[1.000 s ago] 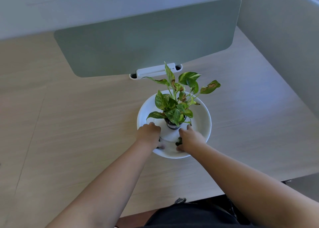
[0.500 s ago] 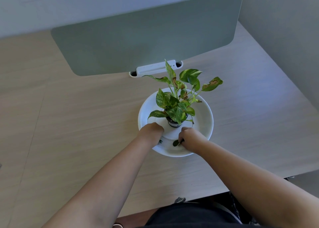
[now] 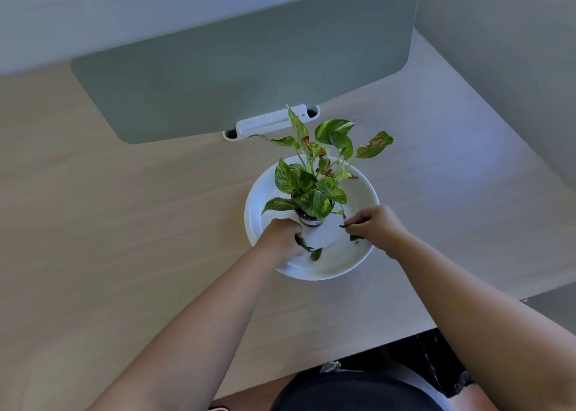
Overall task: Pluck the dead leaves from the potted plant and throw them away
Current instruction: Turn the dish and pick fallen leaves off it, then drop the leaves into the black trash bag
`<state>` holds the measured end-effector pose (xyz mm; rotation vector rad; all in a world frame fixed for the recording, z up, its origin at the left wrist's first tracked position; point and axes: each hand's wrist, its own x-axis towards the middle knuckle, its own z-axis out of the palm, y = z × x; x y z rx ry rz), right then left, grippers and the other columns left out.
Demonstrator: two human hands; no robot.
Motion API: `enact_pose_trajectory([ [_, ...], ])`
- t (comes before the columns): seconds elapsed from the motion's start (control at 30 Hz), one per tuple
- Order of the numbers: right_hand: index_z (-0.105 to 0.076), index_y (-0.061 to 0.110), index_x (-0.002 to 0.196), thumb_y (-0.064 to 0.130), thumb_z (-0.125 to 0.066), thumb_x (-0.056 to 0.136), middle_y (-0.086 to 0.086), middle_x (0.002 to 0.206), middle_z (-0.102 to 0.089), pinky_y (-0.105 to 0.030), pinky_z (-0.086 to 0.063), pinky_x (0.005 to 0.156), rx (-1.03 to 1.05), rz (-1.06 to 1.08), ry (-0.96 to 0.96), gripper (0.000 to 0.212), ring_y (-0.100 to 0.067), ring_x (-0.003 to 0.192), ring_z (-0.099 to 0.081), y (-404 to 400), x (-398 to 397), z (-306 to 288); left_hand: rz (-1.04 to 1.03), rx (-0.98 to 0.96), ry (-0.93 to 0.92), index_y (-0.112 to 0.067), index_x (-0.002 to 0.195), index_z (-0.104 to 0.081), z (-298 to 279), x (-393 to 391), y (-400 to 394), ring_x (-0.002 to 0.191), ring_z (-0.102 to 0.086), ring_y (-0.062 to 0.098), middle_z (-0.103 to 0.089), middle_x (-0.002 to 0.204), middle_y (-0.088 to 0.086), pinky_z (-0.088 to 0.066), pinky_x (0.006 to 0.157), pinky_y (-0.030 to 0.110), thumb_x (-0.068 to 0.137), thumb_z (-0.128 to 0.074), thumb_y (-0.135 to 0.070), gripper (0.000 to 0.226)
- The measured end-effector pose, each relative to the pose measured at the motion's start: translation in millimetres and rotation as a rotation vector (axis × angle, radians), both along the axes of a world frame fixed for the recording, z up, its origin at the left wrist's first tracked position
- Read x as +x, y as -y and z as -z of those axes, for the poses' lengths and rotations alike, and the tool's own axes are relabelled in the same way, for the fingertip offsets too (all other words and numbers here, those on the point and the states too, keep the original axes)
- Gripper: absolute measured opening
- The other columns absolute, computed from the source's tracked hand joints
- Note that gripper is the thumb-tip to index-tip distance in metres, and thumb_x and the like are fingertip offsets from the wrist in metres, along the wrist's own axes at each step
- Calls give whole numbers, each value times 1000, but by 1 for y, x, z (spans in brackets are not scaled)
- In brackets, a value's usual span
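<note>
Nearest us, our left hand (image 3: 280, 239) was curled on a dark leaf (image 3: 301, 243) at the near rim of the white dish (image 3: 330, 269). Our right hand (image 3: 375, 225) pinched leaf scraps (image 3: 355, 237) at the dish's right side. The potted plant (image 3: 311, 186) stood in the dish's middle. The pale wood surface (image 3: 124, 223) spread around the dish. Beyond the dish rose a grey-green divider panel (image 3: 243, 65) in its white clamp (image 3: 268, 122).

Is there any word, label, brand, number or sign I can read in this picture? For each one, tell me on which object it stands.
None can be read.
The pot has a dark band near its rim, too small and blurred to tell if it bears print.
The white dish, the green divider panel, its white clip and the wooden desk show no text.
</note>
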<state>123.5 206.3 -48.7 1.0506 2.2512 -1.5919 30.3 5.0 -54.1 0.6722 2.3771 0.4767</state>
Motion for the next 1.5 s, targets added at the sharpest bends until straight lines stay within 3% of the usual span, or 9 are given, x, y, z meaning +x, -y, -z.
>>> enact_pose_trajectory([
  [0.2,-70,-1,80,-6,-72,78,-12,79,-69,-21,-59,64,-389,309,-141,6,-19,70,-67,-20,25,-10,-38,67,107,-11,82,-72,-12,21,-34,68,-57,10,-65,77,-2,-48,56,20,71,-70,-6,12],
  [0.3,-68,-2,82,-6,-69,80,-13,79,-68,-25,-58,72,-488,384,-198,5,-22,73,-65,-34,45,-15,-105,158,248,-11,75,-69,-23,41,-57,62,-60,13,-67,68,3,-56,66,29,70,-69,-4,9],
  [0.5,-64,-1,82,-7,-66,82,-11,80,-64,-19,-58,61,-632,615,-287,6,-20,77,-63,-86,114,-15,-121,263,452,-12,72,-70,-35,98,-119,55,-61,13,-66,63,6,-53,57,20,68,-70,2,14],
  [0.67,-64,1,75,-10,-63,82,-3,59,-69,-18,-56,56,-637,790,-338,13,-15,63,-65,-127,199,-10,21,196,512,-13,72,-67,-33,160,-188,54,-61,13,-66,65,6,-54,61,22,70,-71,1,15],
  [0.83,-65,2,72,-11,-65,80,-2,56,-68,-17,-56,52,-571,961,-320,15,-13,57,-65,-156,285,12,159,116,523,-15,72,-67,-22,226,-255,51,-60,12,-64,64,8,-50,57,22,72,-73,0,16],
  [1.1,-66,-1,77,-11,-68,78,-15,85,-66,-21,-57,55,-526,1233,-176,10,-24,78,-65,-178,360,75,193,12,622,-14,73,-61,19,301,-319,69,-65,24,-67,69,11,-57,84,39,78,-71,1,19],
  [1.23,-65,5,72,-8,-66,82,-16,91,-67,-30,-57,72,-464,1336,-36,16,-24,80,-66,-191,377,104,219,-87,563,-18,76,-71,44,317,-340,83,-74,26,-75,87,14,-60,86,42,76,-76,-10,9],
  [1.37,-69,7,103,2,-58,90,-13,118,-65,-34,-55,90,-471,1245,102,18,-25,95,-65,-203,384,120,207,-135,509,-13,115,-69,60,324,-354,94,-72,28,-74,100,12,-57,90,38,85,-69,-18,31],
  [1.5,-40,0,142,4,-38,101,-11,152,-37,-39,-32,114,-626,1092,147,41,-29,140,-35,-206,382,117,257,-174,450,-15,122,-65,61,327,-357,92,-66,24,-68,119,11,-53,87,32,93,-56,-11,31],
])
